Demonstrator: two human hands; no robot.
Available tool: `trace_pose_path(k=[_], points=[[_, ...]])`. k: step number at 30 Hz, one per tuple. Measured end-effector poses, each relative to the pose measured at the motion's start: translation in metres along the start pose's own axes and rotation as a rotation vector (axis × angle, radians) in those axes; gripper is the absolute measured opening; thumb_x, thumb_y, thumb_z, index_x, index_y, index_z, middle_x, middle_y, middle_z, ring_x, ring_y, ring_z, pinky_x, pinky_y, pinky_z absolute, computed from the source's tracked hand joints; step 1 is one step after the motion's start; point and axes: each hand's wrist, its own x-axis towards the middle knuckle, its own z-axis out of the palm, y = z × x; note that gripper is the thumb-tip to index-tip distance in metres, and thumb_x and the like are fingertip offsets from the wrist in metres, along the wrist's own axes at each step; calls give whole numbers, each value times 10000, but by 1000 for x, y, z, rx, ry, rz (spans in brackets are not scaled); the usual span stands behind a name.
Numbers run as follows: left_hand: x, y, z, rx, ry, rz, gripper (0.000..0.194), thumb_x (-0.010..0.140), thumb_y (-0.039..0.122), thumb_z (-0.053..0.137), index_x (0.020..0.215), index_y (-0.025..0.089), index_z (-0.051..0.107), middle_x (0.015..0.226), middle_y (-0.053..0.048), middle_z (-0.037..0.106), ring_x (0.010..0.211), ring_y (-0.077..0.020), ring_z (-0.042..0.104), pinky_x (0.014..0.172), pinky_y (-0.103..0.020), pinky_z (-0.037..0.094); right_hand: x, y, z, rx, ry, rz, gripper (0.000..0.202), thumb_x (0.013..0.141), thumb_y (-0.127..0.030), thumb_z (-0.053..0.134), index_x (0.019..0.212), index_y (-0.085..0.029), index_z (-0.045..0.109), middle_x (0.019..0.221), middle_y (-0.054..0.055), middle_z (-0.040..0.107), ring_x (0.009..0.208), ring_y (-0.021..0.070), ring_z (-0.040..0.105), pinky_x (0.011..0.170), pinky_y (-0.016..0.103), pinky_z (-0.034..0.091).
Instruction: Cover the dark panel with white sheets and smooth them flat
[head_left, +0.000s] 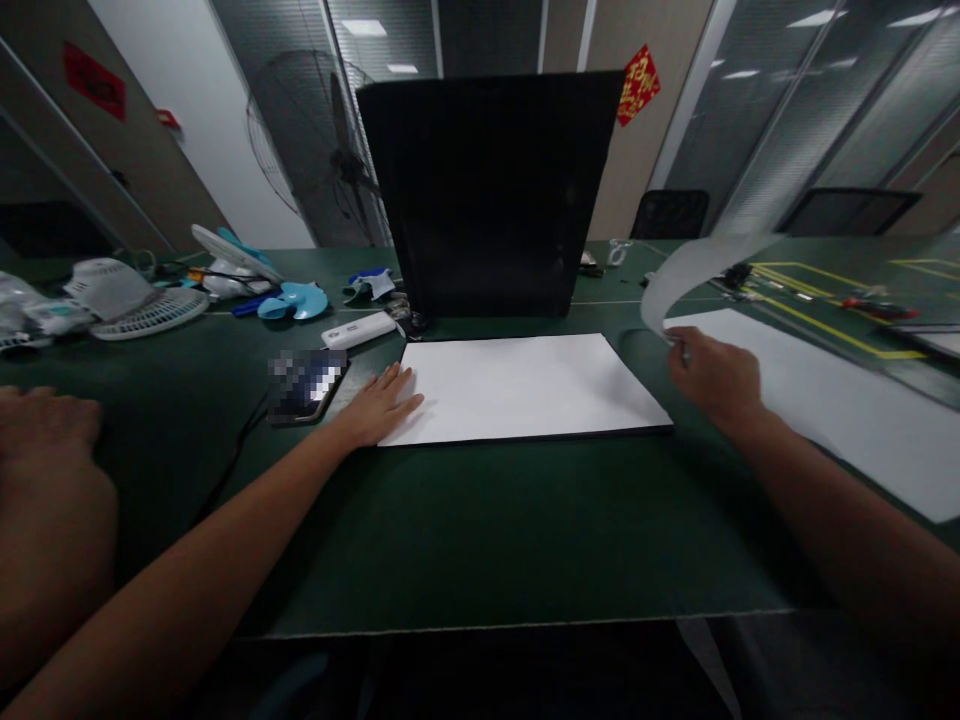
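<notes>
A flat white rectangular panel [525, 390] with a thin dark edge lies on the green table in front of me. My left hand [384, 405] rests flat on its left end, fingers spread. Off to the right, my right hand [716, 375] is closed, pinching the edge of a thin white sheet [667, 285] that curls upward and is blurred by motion. Under and beyond that hand lies a large white sheet [832, 400] on the table.
A large black screen [499, 195] stands upright behind the panel. Left of the panel are a phone [304, 385], a white stick-shaped device [358, 330], and fan parts [150, 300]. Another person's hand [52, 480] is at the far left. Small items [877, 305] lie far right.
</notes>
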Motion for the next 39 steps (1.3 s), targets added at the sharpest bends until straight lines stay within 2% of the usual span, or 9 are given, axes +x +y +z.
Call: trace_pose_path(k=[5, 8, 14, 18, 23, 26, 30, 34, 39], points=[[1, -1, 0, -15, 1, -11, 891, 1024, 682, 175, 1670, 71, 228, 1742, -180, 164, 1630, -280, 122, 1307, -492, 155, -20, -44, 4, 373, -247, -708, 384, 1018, -325, 499, 1317, -286, 735, 1266, 54, 756, 1050, 244, 726, 882, 419, 580], [0, 1, -1, -6, -9, -27, 901, 1019, 690, 159, 1673, 74, 224, 1748, -168, 157, 1631, -280, 123, 1311, -473, 138, -27, -56, 6, 553, -313, -824, 373, 1020, -376, 552, 1346, -309, 721, 1300, 39, 737, 1160, 239, 691, 995, 468, 565], [0, 4, -4, 24, -10, -25, 882, 1015, 677, 215, 1657, 75, 275, 1738, -175, 186, 1627, -296, 134, 1305, -504, 167, -19, -48, 13, 506, -269, -615, 452, 1042, -498, 492, 1396, -300, 691, 1369, 59, 707, 1231, 285, 665, 1049, 546, 543], [0, 5, -5, 40, -6, -14, 860, 1015, 670, 248, 1658, 100, 281, 1733, -171, 202, 1623, -296, 150, 1296, -512, 200, -2, -7, 37, 199, -156, -269, 558, 1030, -573, 444, 1343, -200, 717, 1331, 148, 713, 1177, 355, 679, 1000, 612, 542], [0, 5, -4, 36, -16, -24, 935, 999, 717, 228, 1660, 56, 253, 1738, -198, 174, 1630, -301, 120, 1303, -504, 165, 6, 42, 64, 95, -240, 22, 676, 968, -712, 477, 1159, -135, 772, 996, 222, 761, 854, 332, 720, 779, 523, 591], [-1, 5, -5, 27, -20, -22, 947, 990, 738, 204, 1666, 77, 247, 1741, -184, 186, 1632, -294, 110, 1305, -499, 156, 8, 43, 63, 126, -301, 9, 708, 959, -746, 468, 1188, -146, 766, 906, 192, 754, 784, 304, 707, 763, 494, 586], [-1, 6, -5, 20, -28, -25, 939, 989, 734, 179, 1670, 91, 241, 1747, -174, 173, 1633, -281, 104, 1309, -487, 141, 6, 18, 55, 155, -371, -8, 790, 992, -748, 364, 1388, -143, 683, 966, 175, 763, 824, 308, 722, 814, 513, 586], [-2, 6, -5, 19, -40, -16, 958, 993, 732, 190, 1667, 52, 218, 1747, -200, 138, 1635, -289, 74, 1313, -481, 98, 2, 2, 58, 232, -350, -111, 801, 995, -739, 349, 1491, -168, 616, 1239, 184, 739, 1060, 344, 725, 948, 536, 568], [-1, -2, -3, -8, -49, 27, 975, 973, 775, 288, 1672, 98, 225, 1745, -187, 122, 1632, -323, 70, 1307, -524, 123, 2, 7, 76, 315, -319, -228, 727, 976, -683, 449, 1507, -212, 607, 1507, 132, 602, 1329, 365, 607, 1111, 583, 483]])
